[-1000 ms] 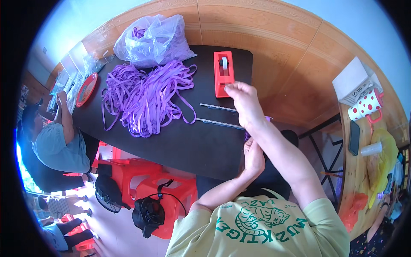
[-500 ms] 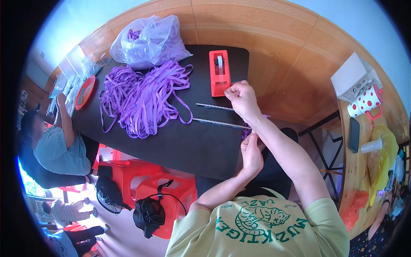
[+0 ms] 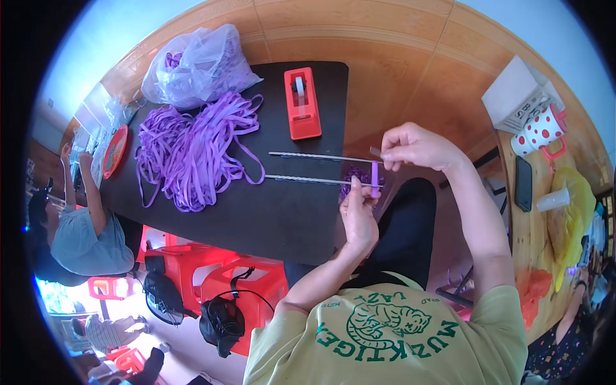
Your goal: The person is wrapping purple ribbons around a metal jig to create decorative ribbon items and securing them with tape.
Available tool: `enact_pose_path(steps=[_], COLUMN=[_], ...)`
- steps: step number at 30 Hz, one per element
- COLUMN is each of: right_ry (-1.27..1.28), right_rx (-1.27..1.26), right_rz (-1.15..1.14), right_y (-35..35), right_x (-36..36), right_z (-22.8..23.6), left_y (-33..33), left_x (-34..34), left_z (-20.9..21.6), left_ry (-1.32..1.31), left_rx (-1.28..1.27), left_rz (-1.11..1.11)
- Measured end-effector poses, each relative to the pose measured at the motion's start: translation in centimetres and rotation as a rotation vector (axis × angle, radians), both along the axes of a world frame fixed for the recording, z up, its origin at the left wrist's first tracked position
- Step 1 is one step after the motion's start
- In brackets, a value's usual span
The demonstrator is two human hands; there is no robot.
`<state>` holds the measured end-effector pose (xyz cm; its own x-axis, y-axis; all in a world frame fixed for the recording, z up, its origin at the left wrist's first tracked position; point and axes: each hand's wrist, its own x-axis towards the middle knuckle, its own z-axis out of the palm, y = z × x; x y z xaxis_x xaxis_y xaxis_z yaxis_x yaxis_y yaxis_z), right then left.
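Note:
Two twisted metal rods (image 3: 308, 155) lie side by side, reaching past the right edge of the dark table (image 3: 212, 234). A purple ribbon band (image 3: 375, 179) spans both rods near their outer ends. My left hand (image 3: 359, 221) is closed at the nearer rod, thumb up, pinching the ribbon band's lower end; part of its grip is hidden. By the far rod's end, my right hand (image 3: 414, 149) pinches a short strip of tape (image 3: 375, 152). A red tape dispenser (image 3: 301, 106) stands near the table's far right corner. More purple ribbon (image 3: 354, 176) shows below the rods.
A big heap of purple ribbons (image 3: 205, 154) covers the table's left part, before a plastic bag (image 3: 199, 67) of ribbon. Red stools (image 3: 192, 263) stand in front. On the right, a wooden counter (image 3: 513, 237) bears a phone and a dotted mug (image 3: 539, 131). A person (image 3: 90, 234) sits at left.
My right hand has left the dispenser's front end and come right to the rods' ends with a tape strip. The view has shifted, and the ribbon band across the rods now shows plainly.

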<state>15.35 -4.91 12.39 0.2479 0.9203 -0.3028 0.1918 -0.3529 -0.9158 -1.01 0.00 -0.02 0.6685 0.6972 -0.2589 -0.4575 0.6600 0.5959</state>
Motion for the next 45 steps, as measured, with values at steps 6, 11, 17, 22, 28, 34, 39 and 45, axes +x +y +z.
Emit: enact_pose_path(steps=[6, 11, 17, 22, 28, 34, 39, 45], right_ry=[0.001, 0.01, 0.01, 0.01, 0.003, -0.017, 0.067, 0.01], right_rx=[-0.046, -0.049, -0.059, -0.077, -0.087, -0.087, -0.049, -0.076], right_rz=[0.112, 0.117, 0.134, 0.138, 0.13, 0.107, 0.115, 0.08], right_y=[-0.9, -0.6, -0.6, -0.5, -0.4, -0.2, -0.3, -0.2], right_x=[0.7, 0.8, 0.8, 0.7, 0.6, 0.3, -0.4, 0.0], right_z=[-4.2, -4.5, -4.0, -3.3, -3.5, -3.4, -2.1, -3.4], left_y=[0.1, 0.4, 0.4, 0.5, 0.4, 0.4, 0.5, 0.5], left_x=[1.0, 1.2, 1.7, 1.8, 1.9, 1.9, 1.7, 1.8], left_z=[0.8, 1.2, 1.9, 1.5, 1.2, 1.6, 0.8, 0.9], left_ry=[0.061, 0.089, 0.125, 0.106, 0.11, 0.124, 0.096, 0.099], left_rx=[-0.052, -0.075, -0.079, -0.092, -0.084, -0.092, -0.114, -0.137], left_rz=[-0.036, -0.061, -0.035, -0.027, -0.017, -0.014, -0.008, -0.023])
